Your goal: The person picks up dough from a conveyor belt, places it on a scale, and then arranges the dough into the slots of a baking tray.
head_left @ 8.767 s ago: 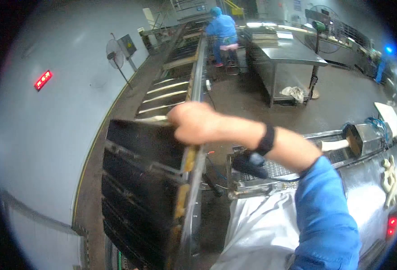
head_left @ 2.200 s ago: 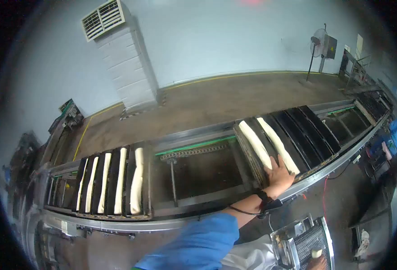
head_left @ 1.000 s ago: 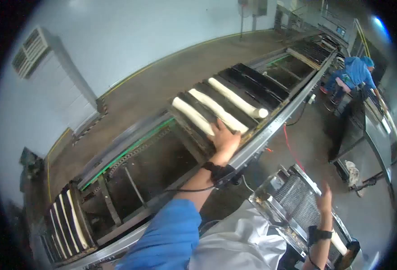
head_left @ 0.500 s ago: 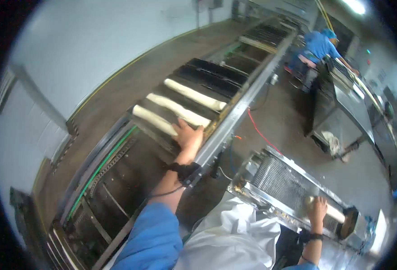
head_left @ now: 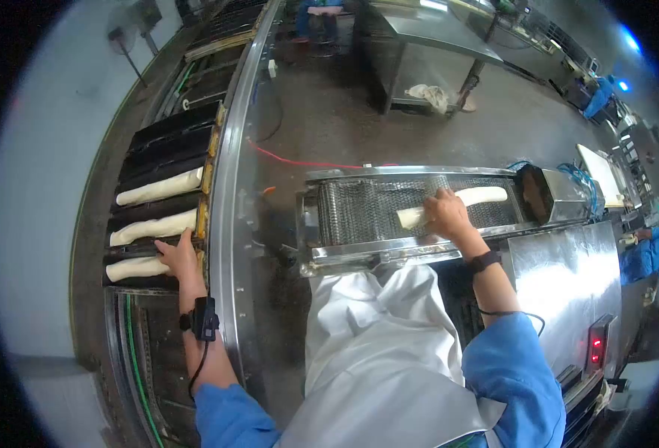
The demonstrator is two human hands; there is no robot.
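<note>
My left hand [head_left: 180, 257] reaches over a dark multi-channel baking tray [head_left: 166, 131], its fingers spread. It touches the right end of the nearest white dough stick [head_left: 135, 269]. A middle dough stick [head_left: 150, 228] and a far dough stick [head_left: 162, 187] lie in the neighbouring channels. My right hand [head_left: 447, 215] is closed over the middle of another dough stick [head_left: 483, 196], which rests on a metal mesh belt [head_left: 348, 213]. Both ends of that stick show beside the hand, while its middle is hidden.
A steel conveyor rail [head_left: 228, 179] runs along the tray's right side. A red cable [head_left: 299, 161] crosses the floor behind the mesh belt. Farther back stands a steel table [head_left: 437, 33]. Co-workers in blue [head_left: 647, 254] appear at the right. A metal housing [head_left: 564, 196] caps the belt's right end.
The view has swung right and down. My left hand remains by the tray's nearest dough sticks. My right hand and its dough stick now sit farther left along the mesh belt.
</note>
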